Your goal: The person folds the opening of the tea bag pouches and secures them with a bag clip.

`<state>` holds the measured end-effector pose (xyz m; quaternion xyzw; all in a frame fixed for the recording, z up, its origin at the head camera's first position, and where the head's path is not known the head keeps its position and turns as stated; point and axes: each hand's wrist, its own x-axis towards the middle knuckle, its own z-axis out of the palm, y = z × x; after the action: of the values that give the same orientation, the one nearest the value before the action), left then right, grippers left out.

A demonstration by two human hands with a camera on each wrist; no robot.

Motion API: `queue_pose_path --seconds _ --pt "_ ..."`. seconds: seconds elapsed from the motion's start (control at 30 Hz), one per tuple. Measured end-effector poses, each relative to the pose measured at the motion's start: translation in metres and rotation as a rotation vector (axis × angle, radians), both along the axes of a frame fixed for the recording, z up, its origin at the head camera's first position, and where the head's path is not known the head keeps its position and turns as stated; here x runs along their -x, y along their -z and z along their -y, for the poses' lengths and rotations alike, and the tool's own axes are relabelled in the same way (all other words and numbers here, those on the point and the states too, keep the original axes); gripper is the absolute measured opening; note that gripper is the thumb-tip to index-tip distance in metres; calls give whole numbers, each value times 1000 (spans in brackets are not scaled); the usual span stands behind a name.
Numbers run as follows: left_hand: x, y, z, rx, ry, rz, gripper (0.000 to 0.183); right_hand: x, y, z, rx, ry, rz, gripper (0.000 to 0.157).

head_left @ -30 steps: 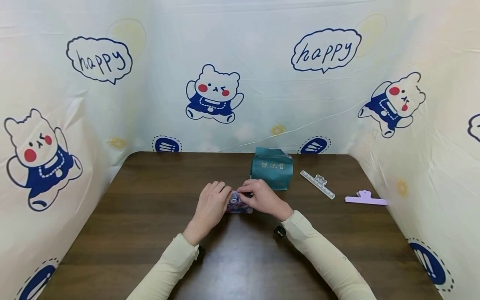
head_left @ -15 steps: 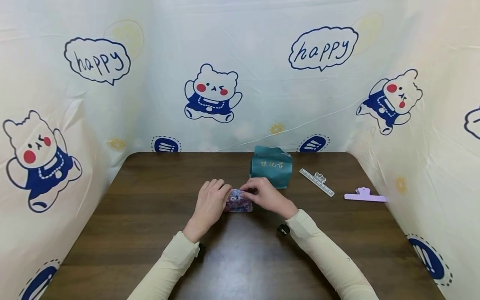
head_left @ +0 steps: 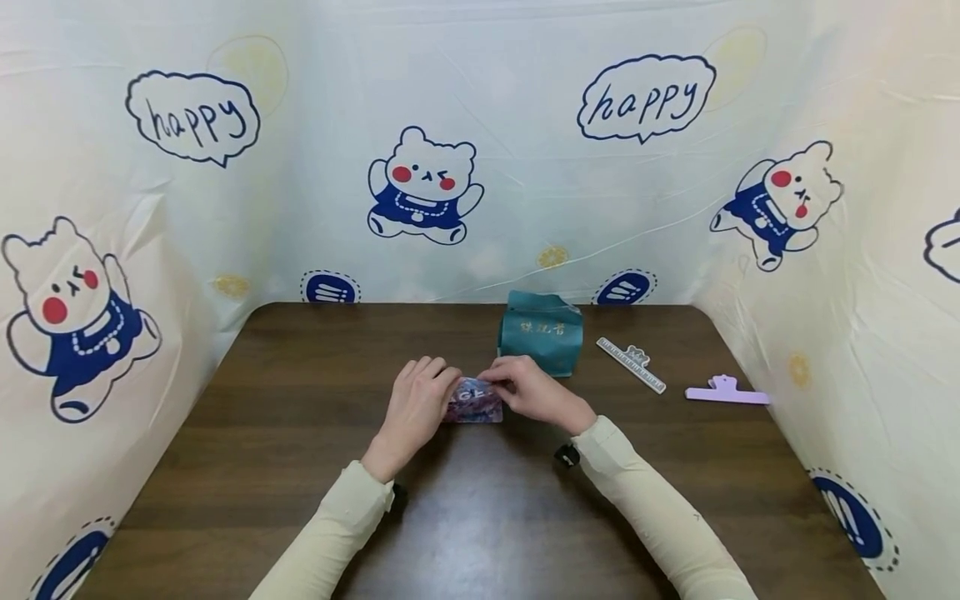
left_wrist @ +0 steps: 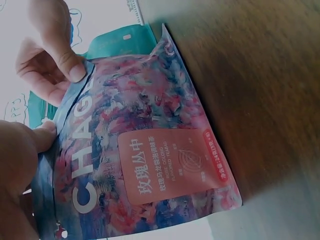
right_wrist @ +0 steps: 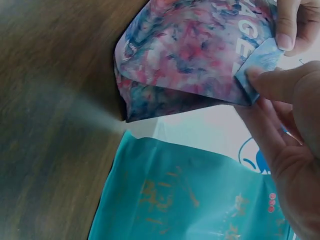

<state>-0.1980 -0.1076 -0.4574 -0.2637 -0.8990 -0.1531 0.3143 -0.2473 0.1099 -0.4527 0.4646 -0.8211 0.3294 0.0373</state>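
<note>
A pink, blue and purple tea bag pouch (head_left: 477, 406) with large white lettering stands on the brown table, bottom edge toward the person. My left hand (head_left: 417, 402) pinches its top edge at the left end. At the right end of that edge, my right hand (head_left: 534, 392) pinches the top corner between thumb and fingers. A pale blue flap (right_wrist: 263, 61) is folded over there, under the right thumb in the right wrist view. A pink label (left_wrist: 170, 167) shows on the pouch front in the left wrist view.
Just behind the right hand stands a teal pouch (head_left: 542, 337) with gold characters. Farther right lie a clear ruler-like clip (head_left: 632, 367) and a lilac clip (head_left: 726, 393), the latter near the edge of the table (head_left: 480, 508). A printed white curtain (head_left: 525, 192) surrounds the table.
The right hand has shifted slightly right along the top edge, uncovering more of the pouch front. The left hand keeps its hold at the left end.
</note>
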Motion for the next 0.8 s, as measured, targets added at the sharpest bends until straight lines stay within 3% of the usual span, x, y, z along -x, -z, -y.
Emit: queue_pose_path --seconds 0.23,0.43,0.6,0.7,0.8 --pt "0 2 1 -13 6 8 14 -1 3 -4 -5 47 -14 16" --pt "-3 1 3 -15 -3 14 12 -3 2 -2 -64 9 -75 19" --pt "-8 1 3 9 -5 8 12 -6 -3 2 -77 21 -66 17" --pt "-10 2 1 22 0 0 13 -9 -8 8 -57 20 -62 16" --pt "-10 2 0 14 -2 -10 12 -11 -11 16 -25 16 -121 14"
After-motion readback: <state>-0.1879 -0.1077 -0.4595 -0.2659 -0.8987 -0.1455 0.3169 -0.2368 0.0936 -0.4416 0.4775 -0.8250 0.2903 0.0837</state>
